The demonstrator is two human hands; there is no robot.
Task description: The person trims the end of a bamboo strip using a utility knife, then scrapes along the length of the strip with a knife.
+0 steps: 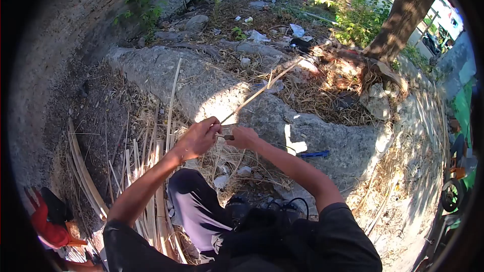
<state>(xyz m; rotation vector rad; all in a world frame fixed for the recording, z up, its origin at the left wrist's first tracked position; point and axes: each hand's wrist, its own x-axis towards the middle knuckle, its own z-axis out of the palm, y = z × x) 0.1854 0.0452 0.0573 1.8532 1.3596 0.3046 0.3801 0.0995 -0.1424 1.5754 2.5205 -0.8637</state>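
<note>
My left hand (pixel 197 139) is closed around the near end of a long, thin bamboo strip (pixel 257 93). The strip slants up and to the right over the stone ledge, and a thin sliver stands off it near the far end. Close beside it, my right hand (pixel 244 138) is closed on what looks like a small knife (pixel 228 137). Only a short dark part of the knife shows, pointing at my left fingers; the rest is hidden in my grip. Both hands are in front of my knees, nearly touching.
Several split bamboo strips (pixel 160 191) lie on the ground to my left, with curved pieces (pixel 83 171) farther left. A stone ledge (pixel 322 138) crosses ahead, with a blue object (pixel 313 154) against it. A tree trunk (pixel 408 15) rises behind. Someone in red (pixel 48 221) is at lower left.
</note>
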